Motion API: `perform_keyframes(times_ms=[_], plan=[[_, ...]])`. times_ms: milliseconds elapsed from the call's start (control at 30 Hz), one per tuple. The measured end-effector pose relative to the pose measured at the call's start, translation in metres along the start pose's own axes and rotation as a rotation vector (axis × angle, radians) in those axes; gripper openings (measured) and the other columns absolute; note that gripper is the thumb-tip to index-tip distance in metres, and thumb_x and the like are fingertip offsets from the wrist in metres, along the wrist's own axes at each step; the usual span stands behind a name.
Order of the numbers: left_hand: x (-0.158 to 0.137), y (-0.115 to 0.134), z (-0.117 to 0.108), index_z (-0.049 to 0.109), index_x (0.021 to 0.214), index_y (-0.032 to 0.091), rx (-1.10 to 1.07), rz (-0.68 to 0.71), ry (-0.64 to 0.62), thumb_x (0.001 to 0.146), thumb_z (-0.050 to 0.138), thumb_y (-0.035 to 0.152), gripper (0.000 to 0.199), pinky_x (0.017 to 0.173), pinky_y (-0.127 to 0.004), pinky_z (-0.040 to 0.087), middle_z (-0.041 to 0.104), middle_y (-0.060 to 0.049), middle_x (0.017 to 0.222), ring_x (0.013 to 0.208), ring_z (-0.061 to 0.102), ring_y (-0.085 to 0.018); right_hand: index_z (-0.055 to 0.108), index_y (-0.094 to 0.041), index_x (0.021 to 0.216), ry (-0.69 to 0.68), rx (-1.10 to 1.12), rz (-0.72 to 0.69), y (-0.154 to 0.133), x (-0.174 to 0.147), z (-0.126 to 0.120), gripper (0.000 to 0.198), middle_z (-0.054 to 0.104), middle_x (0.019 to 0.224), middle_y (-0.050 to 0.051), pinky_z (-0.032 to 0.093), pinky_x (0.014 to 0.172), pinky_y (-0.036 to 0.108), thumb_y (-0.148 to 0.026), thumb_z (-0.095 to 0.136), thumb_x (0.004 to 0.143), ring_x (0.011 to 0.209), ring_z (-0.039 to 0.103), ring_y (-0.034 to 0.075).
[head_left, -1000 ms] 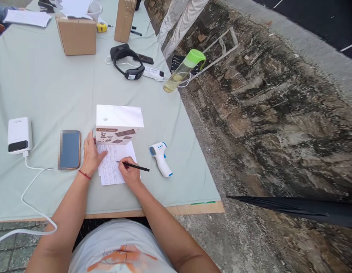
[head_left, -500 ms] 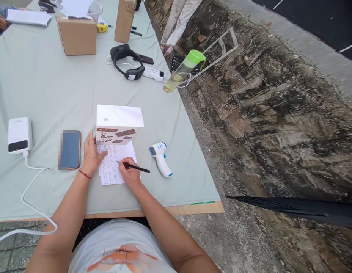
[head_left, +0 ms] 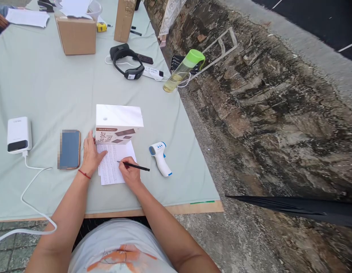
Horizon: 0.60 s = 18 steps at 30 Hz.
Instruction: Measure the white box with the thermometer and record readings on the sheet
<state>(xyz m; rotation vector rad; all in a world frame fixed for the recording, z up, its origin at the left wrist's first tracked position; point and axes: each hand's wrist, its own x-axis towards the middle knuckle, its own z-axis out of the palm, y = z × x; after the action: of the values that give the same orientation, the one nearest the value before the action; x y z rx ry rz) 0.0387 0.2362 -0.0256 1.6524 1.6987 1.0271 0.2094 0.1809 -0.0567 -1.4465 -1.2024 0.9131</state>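
Head view: right hand (head_left: 130, 173) is gripping a black pen (head_left: 134, 165), fingers closed around the barrel, tip touching the printed paper sheet (head_left: 113, 167) near its middle. Left hand (head_left: 91, 153) is lying flat, fingers spread loosely and holding nothing, pinning the sheet's left edge, fingertips just beside the white product box (head_left: 119, 124) that is standing at the sheet's top edge. The sheet is lying on the green table cover (head_left: 45, 87), near the front edge of the table.

Phone (head_left: 69, 149) is lying just left of the left hand; a white power bank (head_left: 19, 135) with its cable is sitting further left. An infrared thermometer (head_left: 160, 158) is resting right of the sheet, apart from the pen end. Farther back: headphones (head_left: 127, 62), a green-lidded bottle (head_left: 184, 69) at the table's right edge, a cardboard box (head_left: 76, 35). Another person's hand is showing at the top left corner.

Judgement for writing well: keeping the left palm pressing so the sheet is not sliding on the cloth, keeping pen pressure light since the cloth underneath is soft, and keeping the wrist clear of the thermometer
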Motion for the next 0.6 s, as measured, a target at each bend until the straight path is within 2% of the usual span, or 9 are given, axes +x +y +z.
perform_keyframes(times_ms=[600], plan=[[-0.0001,0.0048,-0.0027,0.029,0.151,0.021,0.033,-0.006,-0.025,0.069,0.075,0.011,0.094,0.099,-0.05,0.048,0.048,-0.008,0.113,0.112,0.05,-0.027,0.052,-0.024,0.069,-0.008,-0.01,0.008,-0.0074,0.0015,-0.0029,0.011,0.052,0.06,-0.005,0.042,0.059,0.028,-0.034,0.053,0.073,0.058,0.048,0.013]])
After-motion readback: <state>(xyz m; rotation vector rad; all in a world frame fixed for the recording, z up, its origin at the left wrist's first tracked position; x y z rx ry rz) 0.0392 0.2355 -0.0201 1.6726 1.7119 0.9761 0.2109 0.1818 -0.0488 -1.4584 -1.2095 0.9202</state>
